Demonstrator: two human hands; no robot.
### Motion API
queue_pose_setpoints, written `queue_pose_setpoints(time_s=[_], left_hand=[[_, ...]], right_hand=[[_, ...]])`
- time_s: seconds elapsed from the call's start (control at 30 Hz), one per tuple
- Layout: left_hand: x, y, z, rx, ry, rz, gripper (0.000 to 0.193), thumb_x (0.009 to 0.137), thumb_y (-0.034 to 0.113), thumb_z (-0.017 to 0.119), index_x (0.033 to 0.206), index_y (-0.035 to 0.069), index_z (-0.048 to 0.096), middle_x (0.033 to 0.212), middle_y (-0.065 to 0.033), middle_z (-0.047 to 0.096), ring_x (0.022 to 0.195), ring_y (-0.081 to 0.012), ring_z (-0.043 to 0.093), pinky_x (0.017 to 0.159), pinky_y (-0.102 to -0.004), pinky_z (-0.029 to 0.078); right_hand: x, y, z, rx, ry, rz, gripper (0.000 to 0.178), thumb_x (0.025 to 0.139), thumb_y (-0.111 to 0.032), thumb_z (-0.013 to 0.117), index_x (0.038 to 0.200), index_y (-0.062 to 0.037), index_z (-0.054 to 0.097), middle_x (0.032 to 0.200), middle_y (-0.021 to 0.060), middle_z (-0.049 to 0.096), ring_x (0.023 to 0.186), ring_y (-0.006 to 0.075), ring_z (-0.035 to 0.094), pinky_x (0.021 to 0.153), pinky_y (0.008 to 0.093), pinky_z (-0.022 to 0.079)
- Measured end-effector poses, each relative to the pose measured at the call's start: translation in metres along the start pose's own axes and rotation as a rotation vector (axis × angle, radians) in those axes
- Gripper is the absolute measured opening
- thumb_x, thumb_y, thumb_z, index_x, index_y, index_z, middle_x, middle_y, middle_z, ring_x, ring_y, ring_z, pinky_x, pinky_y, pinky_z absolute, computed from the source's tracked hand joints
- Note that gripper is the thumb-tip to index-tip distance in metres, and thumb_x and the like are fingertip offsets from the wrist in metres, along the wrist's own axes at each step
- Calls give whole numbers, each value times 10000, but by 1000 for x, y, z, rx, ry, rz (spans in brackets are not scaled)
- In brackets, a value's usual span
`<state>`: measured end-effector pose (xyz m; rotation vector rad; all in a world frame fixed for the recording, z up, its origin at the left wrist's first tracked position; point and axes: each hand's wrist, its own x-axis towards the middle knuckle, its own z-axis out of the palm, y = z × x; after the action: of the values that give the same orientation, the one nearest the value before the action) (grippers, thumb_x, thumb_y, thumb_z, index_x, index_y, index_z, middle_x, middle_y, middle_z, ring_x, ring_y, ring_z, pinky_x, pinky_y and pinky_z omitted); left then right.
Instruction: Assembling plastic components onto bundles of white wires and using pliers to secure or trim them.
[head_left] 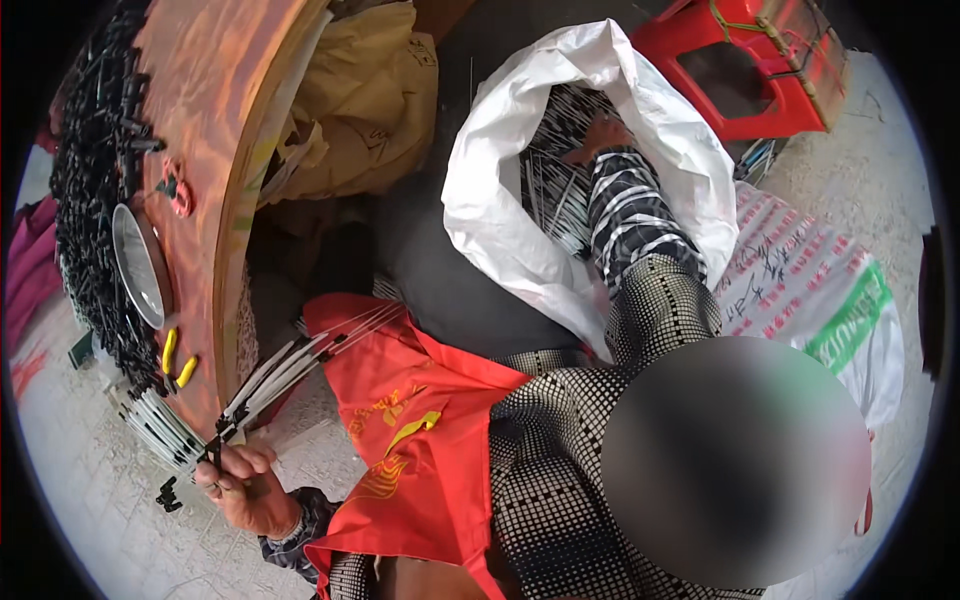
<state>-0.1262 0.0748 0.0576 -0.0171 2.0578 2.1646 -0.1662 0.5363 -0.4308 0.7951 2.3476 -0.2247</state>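
At the lower left, my left hand (250, 490) is closed around the dark ends of a bundle of thin white and grey rods (275, 385). These rods fan up and to the right beside the table edge. Another cluster of white rods (160, 430) with dark ends lies against my fingers on the left; whether it is held too, I cannot tell. My right hand (607, 135) reaches deep into a white sack (500, 215) and touches the many thin dark and white rods (555, 190) inside. Its fingers are partly hidden among them.
On the curved wooden table (200, 90) lie a long heap of black pieces (95, 200), a shallow metal dish (142, 265), yellow-handled pliers (178, 362) and a small red-handled tool (177, 188). Around the sack are a brown paper bag (375, 110), a red stool (740, 70) and a printed sack (800, 280).
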Motion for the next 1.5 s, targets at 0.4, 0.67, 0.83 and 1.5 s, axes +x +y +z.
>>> queue_pose_setpoints(time_s=[0.4,0.67,0.83,1.5], left_hand=[[27,-12,17,35,-31,-126,182,929,131,607,1065,144,487,766,8,342,700,-160,373,666,-325,319],[26,-8,10,14,17,-144,191,914,109,609,1036,155,469,788,12,343,731,-153,345,699,-322,288],[24,-9,4,-15,43,-151,196,910,110,608,1051,153,478,797,12,344,746,-157,347,707,-324,287],[22,-16,-9,-17,44,-142,188,916,105,612,1050,128,483,776,-1,367,728,-174,384,683,-330,314]], right_hand=[[-37,-37,-8,-47,-215,-133,766,667,-430,808,1288,-80,531,1323,176,504,1285,309,451,1006,460,417],[-8,-9,22,160,138,-94,1078,590,-579,813,1432,-128,315,1414,215,372,1260,430,433,1034,534,355],[-11,-5,-5,99,-131,-5,1090,643,-704,706,1470,-109,319,1453,217,382,1323,410,393,1017,573,353],[-12,-30,86,-14,-89,-104,577,817,-278,621,1307,-32,441,1385,242,415,1262,411,415,987,554,351]])
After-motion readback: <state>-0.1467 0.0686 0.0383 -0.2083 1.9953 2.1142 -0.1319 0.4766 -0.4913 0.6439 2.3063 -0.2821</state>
